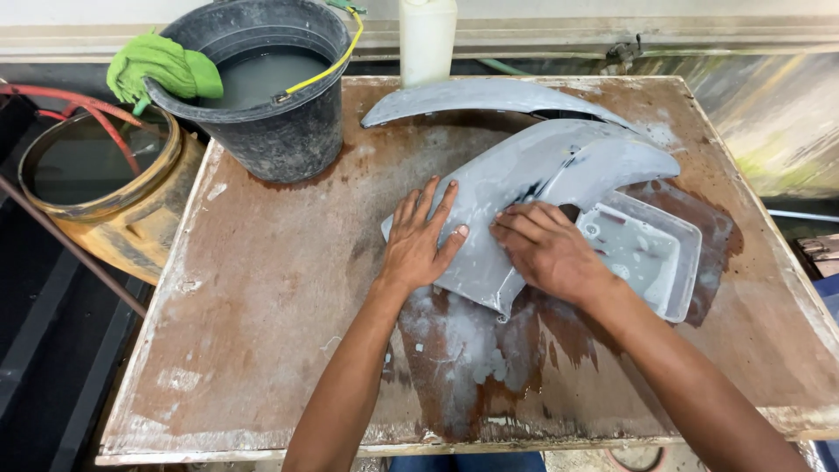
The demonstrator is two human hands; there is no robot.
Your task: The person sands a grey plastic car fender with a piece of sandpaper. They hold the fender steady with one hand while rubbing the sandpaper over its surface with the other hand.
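Sanding looks midway: left hand (419, 240) spread flat, right hand (544, 249) fingers pressed together on grey panel (524, 175) (surface wet, dull).

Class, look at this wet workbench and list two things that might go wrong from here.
1. The grey panel is wet and curved; the left hand or right hand pressing on it might slip.
2. The water tray sits partly under the panel, so shifting the panel may tip or spill it onto the table.

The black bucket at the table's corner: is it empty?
No. The black bucket holds murky water well up its inside, and a green cloth hangs over its rim.
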